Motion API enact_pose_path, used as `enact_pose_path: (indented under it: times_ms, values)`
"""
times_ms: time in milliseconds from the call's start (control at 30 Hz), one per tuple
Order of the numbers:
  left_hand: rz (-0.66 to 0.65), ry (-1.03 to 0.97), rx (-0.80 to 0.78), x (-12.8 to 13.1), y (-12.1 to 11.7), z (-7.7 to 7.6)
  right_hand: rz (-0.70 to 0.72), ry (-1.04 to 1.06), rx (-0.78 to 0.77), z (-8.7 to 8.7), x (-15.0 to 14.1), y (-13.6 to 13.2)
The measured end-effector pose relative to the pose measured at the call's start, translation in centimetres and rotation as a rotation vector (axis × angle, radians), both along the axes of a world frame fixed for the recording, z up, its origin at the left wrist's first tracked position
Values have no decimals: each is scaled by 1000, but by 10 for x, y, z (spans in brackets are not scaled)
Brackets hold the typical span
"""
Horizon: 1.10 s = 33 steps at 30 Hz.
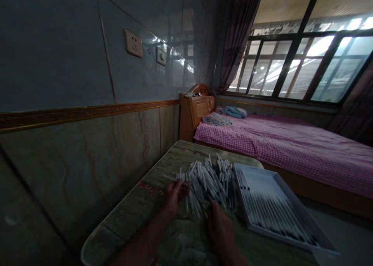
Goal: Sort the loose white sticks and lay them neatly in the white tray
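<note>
You can read no text here; the red marks [150,188] on the tabletop [125,215] are too blurred to make out.

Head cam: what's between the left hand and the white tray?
In the head view, a heap of loose white sticks lies on the tabletop between the left hand and the white tray.

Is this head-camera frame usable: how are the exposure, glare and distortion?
Head view: the window is nearly blown out, the left hand and right hand sit dim and underexposed, glare streaks the wall tiles, and wide-angle bending warps the table edge.
</note>
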<state>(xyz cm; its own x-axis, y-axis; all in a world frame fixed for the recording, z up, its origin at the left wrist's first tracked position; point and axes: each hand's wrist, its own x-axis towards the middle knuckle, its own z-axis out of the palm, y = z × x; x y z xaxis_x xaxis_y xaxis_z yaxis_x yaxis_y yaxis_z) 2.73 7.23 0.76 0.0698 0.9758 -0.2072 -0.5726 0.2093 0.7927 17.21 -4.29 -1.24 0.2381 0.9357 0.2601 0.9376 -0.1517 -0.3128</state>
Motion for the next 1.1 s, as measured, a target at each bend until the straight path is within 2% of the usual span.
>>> enact_pose_path:
  times_ms: [167,267,400,533,633,733,867,967,1100]
  values:
    - [-23,8,15,-1,-6,6,-13,13,-5,2,-1,1]
    - [-45,107,87,-2,-8,7,-23,24,10,1,0,1]
    - [-119,260,197,0,-10,6,31,78,135,0,0,-1]
    - [-374,257,220,4,-22,10,218,293,326,5,-2,-6]
    - [-597,188,180,5,-33,14,320,514,362,10,-5,-10]
    - [-738,139,145,2,-38,12,218,668,340,13,-4,-10]
    - [-844,82,156,0,-37,4,119,747,321,13,-4,-7]
    - [-838,61,127,3,-39,3,104,800,302,14,-4,-3]
    - [-655,2,10,9,-38,10,5,792,367,19,7,2]
